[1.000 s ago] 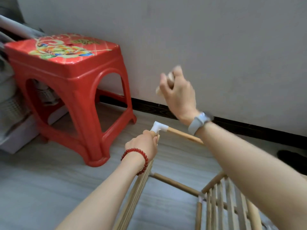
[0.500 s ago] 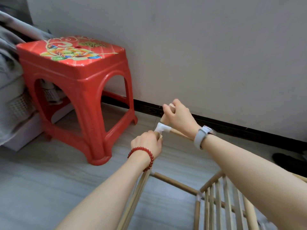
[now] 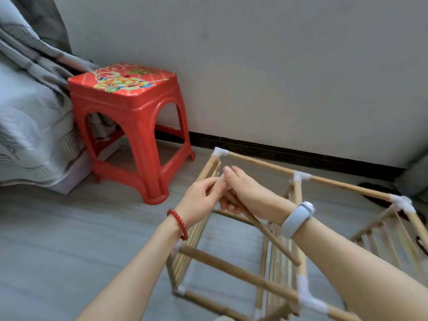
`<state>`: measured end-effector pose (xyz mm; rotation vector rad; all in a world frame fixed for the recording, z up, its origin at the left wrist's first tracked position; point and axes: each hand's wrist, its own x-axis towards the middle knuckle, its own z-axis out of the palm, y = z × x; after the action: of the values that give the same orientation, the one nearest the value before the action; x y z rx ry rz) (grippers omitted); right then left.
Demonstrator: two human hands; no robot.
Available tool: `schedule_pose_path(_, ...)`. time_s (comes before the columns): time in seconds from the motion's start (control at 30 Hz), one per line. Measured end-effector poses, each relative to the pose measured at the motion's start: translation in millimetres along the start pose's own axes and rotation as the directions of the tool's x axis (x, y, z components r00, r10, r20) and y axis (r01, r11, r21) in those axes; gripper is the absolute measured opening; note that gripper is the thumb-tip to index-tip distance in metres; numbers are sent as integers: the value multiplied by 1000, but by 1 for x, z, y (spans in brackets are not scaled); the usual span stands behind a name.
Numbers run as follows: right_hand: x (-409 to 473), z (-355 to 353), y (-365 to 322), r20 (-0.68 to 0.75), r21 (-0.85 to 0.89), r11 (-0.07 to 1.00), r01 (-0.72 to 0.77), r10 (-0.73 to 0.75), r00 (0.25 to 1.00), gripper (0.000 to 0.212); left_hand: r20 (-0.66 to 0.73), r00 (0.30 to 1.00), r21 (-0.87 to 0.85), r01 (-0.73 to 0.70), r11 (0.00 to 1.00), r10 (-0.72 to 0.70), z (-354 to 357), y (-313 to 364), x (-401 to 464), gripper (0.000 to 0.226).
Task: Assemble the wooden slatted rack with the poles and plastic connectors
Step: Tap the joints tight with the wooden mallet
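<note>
The wooden rack (image 3: 259, 162) stands on the floor, its poles joined by white plastic connectors such as the far corner connector (image 3: 220, 152) and the near one (image 3: 309, 301). Slatted panels (image 3: 276, 256) stand upright inside the frame. In front of the far corner I hold a loose wooden pole (image 3: 274, 240) that slants down to the right. My left hand (image 3: 201, 200), with a red bead bracelet, pinches the pole near its upper end. My right hand (image 3: 249, 193), with a grey watch, grips the pole just below. Neither hand touches the rack.
A red plastic stool (image 3: 129, 126) stands left of the rack by the wall. A bed with grey bedding (image 3: 27, 112) fills the left edge. A black baseboard (image 3: 301, 154) runs behind the rack. A dark object (image 3: 375, 189) lies at the far right.
My right hand came down onto the corner connector while my left gripped the panel below it. Both hands have since left the corner and now hold the loose pole together.
</note>
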<state>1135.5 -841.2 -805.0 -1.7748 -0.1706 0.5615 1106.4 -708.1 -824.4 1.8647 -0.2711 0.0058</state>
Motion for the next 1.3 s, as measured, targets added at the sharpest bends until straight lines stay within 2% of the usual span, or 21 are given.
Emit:
schedule_pose_path(0.07,-26,10,6,1,10,998,-59,59,998,32,-41,999,65,25,998,-22,9,1,-24,54)
schedule_pose_path(0.13,-52,12,12,17,-67,996,-60,61,998,28,-119,991,90,70,993,-59,11,1,-42,52)
schedule_pose_path(0.2,-82,9,18,11,-270,962,-30,35,999,22,-224,967,55,136,989,-121,9,3,-57,43)
schedule_pose_path(0.23,-96,7,21,-10,-414,910,-6,3,1000,20,-265,949,11,182,983,-173,6,4,-63,38)
schedule_pose_path(0.27,-110,5,23,-37,-576,817,22,-53,998,19,-281,931,-46,227,973,-231,4,5,-67,32)
schedule_pose_path(0.33,-139,4,24,-80,-875,482,54,-254,964,22,-221,914,-200,298,934,-339,2,14,-79,17)
schedule_pose_path(0.37,-153,6,23,-68,-953,299,50,-371,926,25,-175,910,-264,326,908,-377,1,21,-86,16)
schedule_pose_path(0.4,-164,8,20,-33,-985,166,51,-467,884,26,-138,896,-299,368,880,-422,2,27,-91,20)
schedule_pose_path(0.47,-183,15,14,61,-996,16,89,-606,793,23,-119,850,-309,460,832,-513,1,41,-99,25)
schedule_pose_path(0.53,-193,22,5,120,-992,-71,101,-726,677,23,-137,837,-219,496,840,-530,-3,54,-100,29)
schedule_pose_path(0.57,-199,26,0,118,-993,-78,89,-747,655,22,-160,842,-161,493,855,-515,-5,63,-102,32)
schedule_pose_path(0.7,-211,43,-18,65,-997,-15,82,-758,649,15,-243,890,-42,387,921,-385,-20,90,-108,42)
schedule_pose_path(0.8,-216,50,-30,4,-985,114,126,-725,689,30,-318,907,-42,275,960,-274,-33,102,-117,41)
schedule_pose_path(0.97,-213,56,-40,28,-961,164,221,-742,670,26,-433,891,-26,140,990,-137,-41,96,-136,41)
schedule_pose_path(1.03,-206,51,-29,0,-955,211,211,-709,706,25,-436,899,54,82,995,-50,-35,88,-144,45)
schedule_pose_path(1.1,-199,40,-9,-19,-953,246,179,-635,772,26,-399,917,111,67,992,-17,-24,75,-146,43)
schedule_pose_path(1.2,-189,13,32,-65,-952,293,82,-458,887,30,-294,954,272,135,953,-51,-11,38,-143,40)
schedule_pose_path(1.23,-186,4,46,-80,-956,290,39,-389,918,33,-274,960,400,159,902,-47,-10,22,-140,38)
schedule_pose_path(1.3,-180,-9,76,-92,-964,265,-19,-265,960,41,-171,983,675,162,720,-61,-15,-11,-132,37)
